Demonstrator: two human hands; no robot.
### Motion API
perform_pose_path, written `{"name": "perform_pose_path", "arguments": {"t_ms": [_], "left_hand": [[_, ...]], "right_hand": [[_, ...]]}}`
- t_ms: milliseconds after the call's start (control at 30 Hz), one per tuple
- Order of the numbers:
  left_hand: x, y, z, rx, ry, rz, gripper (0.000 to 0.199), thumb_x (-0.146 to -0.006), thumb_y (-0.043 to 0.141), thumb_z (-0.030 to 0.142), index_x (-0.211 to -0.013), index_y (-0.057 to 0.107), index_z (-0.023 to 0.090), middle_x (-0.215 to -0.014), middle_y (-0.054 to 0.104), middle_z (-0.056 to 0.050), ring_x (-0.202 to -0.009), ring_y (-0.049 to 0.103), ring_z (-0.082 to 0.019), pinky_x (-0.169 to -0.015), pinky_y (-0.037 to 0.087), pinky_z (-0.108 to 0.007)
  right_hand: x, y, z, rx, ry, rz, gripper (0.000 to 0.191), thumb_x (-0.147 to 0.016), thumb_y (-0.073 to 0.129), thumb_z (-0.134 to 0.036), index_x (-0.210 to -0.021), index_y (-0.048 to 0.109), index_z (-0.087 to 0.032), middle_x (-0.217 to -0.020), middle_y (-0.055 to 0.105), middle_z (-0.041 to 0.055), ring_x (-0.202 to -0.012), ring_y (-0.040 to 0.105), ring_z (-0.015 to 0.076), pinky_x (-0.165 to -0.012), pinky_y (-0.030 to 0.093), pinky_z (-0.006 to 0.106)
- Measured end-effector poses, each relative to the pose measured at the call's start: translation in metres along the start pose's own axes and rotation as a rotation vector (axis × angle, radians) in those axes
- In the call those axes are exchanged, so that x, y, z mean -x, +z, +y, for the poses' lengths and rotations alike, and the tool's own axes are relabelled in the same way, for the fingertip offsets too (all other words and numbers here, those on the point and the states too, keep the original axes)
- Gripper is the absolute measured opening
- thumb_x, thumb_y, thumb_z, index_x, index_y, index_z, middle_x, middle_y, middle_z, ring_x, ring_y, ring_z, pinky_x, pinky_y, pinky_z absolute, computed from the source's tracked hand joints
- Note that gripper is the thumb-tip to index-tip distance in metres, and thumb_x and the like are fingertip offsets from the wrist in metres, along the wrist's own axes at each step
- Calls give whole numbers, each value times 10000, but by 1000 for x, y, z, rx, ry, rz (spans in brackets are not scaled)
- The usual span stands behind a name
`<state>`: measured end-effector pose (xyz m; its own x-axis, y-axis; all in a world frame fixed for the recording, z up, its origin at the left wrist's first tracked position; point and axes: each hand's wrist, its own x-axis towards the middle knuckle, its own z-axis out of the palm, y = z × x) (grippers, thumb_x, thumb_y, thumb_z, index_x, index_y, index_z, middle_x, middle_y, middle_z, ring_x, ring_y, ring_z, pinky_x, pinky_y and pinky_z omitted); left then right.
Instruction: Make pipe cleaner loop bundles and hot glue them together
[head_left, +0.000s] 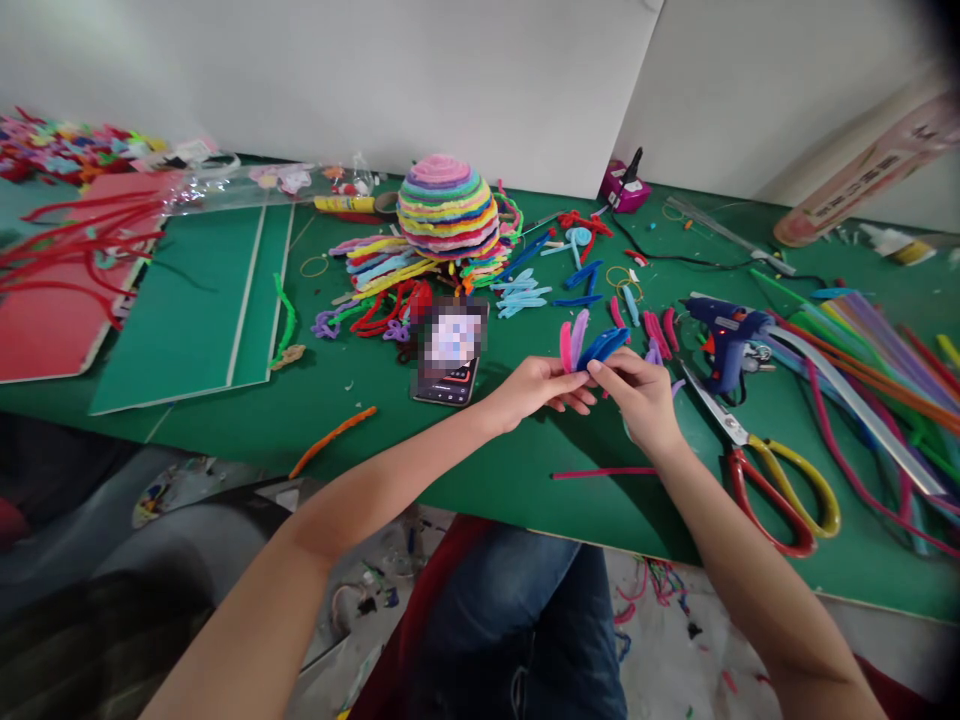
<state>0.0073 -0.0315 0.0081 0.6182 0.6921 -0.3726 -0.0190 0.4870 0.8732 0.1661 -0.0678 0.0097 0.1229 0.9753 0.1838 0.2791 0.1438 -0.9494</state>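
Observation:
My left hand (551, 385) and my right hand (641, 395) meet above the front of the table, both closed. Folded pipe cleaner pieces stick up from between their fingertips. A pink pipe cleaner piece (565, 346) and a lilac one (578, 338) rise by my left fingers. Blue pipe cleaner pieces (604, 345) lie at the pinch of my right thumb and fingers. Where the lower ends join is hidden by the fingers. Beneath the hands, a magenta pipe cleaner (604, 473) lies flat on the green table (480, 470).
Right of my hands lie scissors (742, 440) with red and yellow handles, a blue glue gun (724, 335) and long pipe cleaners (862, 340). A phone (446, 385) lies left, before a striped pipe cleaner ball (448, 212). Light-blue pieces (521, 293) are scattered behind. A green board (195, 300) lies farther left.

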Motion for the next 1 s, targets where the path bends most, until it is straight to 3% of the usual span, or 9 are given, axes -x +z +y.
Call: {"name": "perform_pose_path", "arguments": {"t_ms": [533, 800, 1000], "left_hand": [[2, -2, -1, 29, 1, -19, 147, -854, 647, 249, -809, 705, 121, -660, 708, -26, -559, 650, -76, -516, 345, -199], [0, -2, -1, -4, 16, -51, 250, -802, 707, 339, -952, 682, 141, -863, 746, -58, -684, 687, -92, -577, 406, -194], [0, -2, 0, -30, 30, -22, 312, -843, 656, 348, -1088, 651, 156, -1017, 741, -92, -763, 701, -110, -597, 411, -197]], "right_hand": [[1, 2, -2, -54, -10, -19, 224, -751, 722, -373, -603, 667, -214, -587, 567, -11, -558, 462, 111, -563, 398, 289], [-1, -1, 5, -26, -22, 11, 221, -769, 707, -347, -617, 643, -201, -594, 523, -29, -571, 430, 98, -593, 351, 290], [-2, -2, 10, -22, -11, 25, 258, -764, 710, -396, -618, 645, -193, -599, 521, -20, -589, 435, 106, -588, 343, 291]]}}
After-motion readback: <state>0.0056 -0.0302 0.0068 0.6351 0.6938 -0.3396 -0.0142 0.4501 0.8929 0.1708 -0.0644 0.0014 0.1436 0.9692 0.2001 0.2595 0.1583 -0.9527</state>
